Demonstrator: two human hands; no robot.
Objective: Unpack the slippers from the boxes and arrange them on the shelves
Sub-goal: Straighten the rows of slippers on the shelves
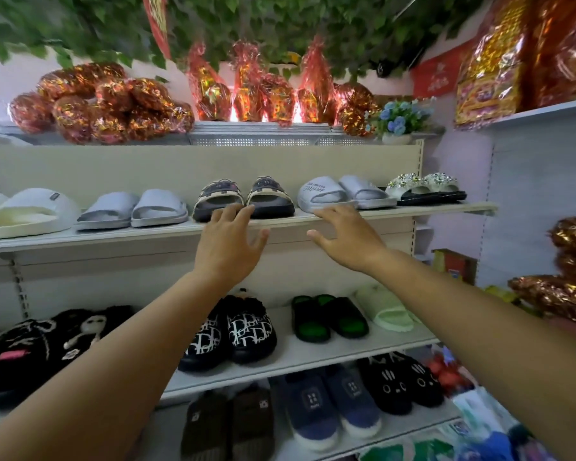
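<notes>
**Q:** Where are your hands right now?

**Me:** Both are up at the front edge of the white upper shelf board (446,207). My left hand (228,242) is spread flat, fingers loose, holding nothing; its fingertips reach the toes of the dark grey pair of slides with beige woven-trim straps (243,197). I can't tell if they actually touch. My right hand (345,237) is open too, empty, fingers at the nearer sole of the pale grey moulded pair of slides with lettering on the strap (340,193).

**Q:** So what's done?

**Me:** Plenty, I'd say. Along this shelf's front edge, left to right: chunky cream slides (27,212), light lilac-grey slides (133,209), my two pairs, then the black-soled pair with jewelled straps (428,188) at the right end. All paired, toes out.

**Q:** And below?

**Me:** The middle shelf (313,357) carries black fluffy slippers (34,347) at the left, black-and-white patterned slippers (233,331), black sandals with green footbeds (326,319) and a mint-green slide (384,307) towards the right end. The bottom one holds brown, navy and black cat-face slippers.

**Q:** What's left?

**Me:** No boxes in view, so I can't say how many remain. Here it looks like straightening only.
</notes>
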